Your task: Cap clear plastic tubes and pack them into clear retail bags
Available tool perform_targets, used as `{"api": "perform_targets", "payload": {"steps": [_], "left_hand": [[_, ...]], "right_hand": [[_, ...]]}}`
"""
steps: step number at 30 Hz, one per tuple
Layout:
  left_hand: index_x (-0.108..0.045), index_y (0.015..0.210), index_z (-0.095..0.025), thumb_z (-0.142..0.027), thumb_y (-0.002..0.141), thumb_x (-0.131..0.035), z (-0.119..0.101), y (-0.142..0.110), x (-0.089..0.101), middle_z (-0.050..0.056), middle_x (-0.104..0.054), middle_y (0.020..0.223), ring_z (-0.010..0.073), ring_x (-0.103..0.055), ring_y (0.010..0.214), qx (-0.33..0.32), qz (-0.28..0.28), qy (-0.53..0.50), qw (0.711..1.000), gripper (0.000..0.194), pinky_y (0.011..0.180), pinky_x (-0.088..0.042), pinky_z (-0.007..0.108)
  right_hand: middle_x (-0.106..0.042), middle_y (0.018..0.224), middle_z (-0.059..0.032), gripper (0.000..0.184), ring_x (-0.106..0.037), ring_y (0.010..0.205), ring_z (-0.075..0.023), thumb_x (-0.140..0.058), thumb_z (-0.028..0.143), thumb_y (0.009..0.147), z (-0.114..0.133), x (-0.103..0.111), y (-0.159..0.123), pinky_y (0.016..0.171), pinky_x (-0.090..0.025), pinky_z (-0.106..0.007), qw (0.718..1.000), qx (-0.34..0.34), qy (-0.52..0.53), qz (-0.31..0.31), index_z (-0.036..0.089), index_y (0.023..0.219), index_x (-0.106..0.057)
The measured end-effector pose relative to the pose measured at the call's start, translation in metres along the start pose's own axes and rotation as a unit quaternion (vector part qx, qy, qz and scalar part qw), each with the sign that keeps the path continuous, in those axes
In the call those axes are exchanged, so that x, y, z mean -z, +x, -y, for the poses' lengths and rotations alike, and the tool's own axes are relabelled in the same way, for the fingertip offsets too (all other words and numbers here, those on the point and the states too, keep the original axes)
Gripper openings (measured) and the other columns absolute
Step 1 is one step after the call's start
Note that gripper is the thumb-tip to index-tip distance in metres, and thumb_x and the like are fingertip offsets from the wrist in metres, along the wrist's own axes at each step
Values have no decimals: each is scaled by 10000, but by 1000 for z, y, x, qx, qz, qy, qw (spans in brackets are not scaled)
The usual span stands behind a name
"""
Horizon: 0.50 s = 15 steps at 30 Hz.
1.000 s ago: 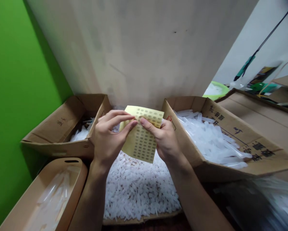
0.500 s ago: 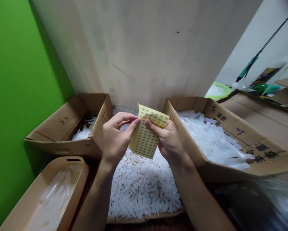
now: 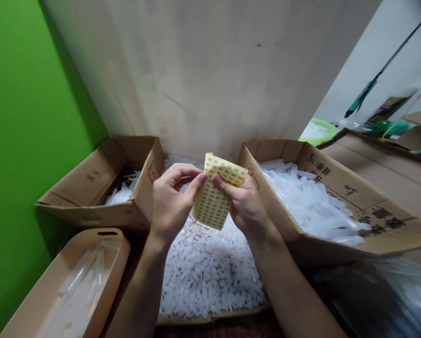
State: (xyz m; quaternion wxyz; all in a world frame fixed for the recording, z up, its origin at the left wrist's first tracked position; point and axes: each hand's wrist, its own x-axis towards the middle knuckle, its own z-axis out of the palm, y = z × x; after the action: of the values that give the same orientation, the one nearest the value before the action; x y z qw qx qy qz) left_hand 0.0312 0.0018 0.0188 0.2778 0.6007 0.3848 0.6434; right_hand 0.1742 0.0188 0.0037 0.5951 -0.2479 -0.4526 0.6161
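The sheet point(image 3: 212, 206) is covering most of the right hand point(image 3: 248, 202)'s fingers, and its marks are showing too small to read. The left hand point(image 3: 173, 199) is pinching at the sheet's edge, the exact contact being too small to make out. Both hands and the sheet are hiding part of the white heap point(image 3: 213, 281). The bottom edge is cutting off the tray point(image 3: 106, 295), whose tubes point(image 3: 80, 281) are blurring. A dark thing point(image 3: 372, 295) at lower right is blurring beyond naming. The board point(image 3: 213, 70) is partly hiding the basin point(image 3: 316, 140).
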Motion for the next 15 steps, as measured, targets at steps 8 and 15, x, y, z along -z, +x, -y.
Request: {"api": "perform_targets", "payload": {"steps": [8,15], "left_hand": [[-735,858,-163,-262,852,-831,-2,1,2,15,-699,892,107,-693,836,18,20,-37,999,138,785,-591,165],[-756,913,-186,-326,878,-825,1,4,13,17,-736,894,105,-701,843,50,34,-64,996,160,788,-575,163]], "right_hand": [[-804,952,-13,254,-734,837,-178,-917,353,751,1,2,0,864,-610,-329,999,7,35,32,259,965,-819],[-796,894,-26,256,-729,814,-184,-916,380,745,3,4,1,792,-609,-313,999,-16,42,9,222,910,-801]]}}
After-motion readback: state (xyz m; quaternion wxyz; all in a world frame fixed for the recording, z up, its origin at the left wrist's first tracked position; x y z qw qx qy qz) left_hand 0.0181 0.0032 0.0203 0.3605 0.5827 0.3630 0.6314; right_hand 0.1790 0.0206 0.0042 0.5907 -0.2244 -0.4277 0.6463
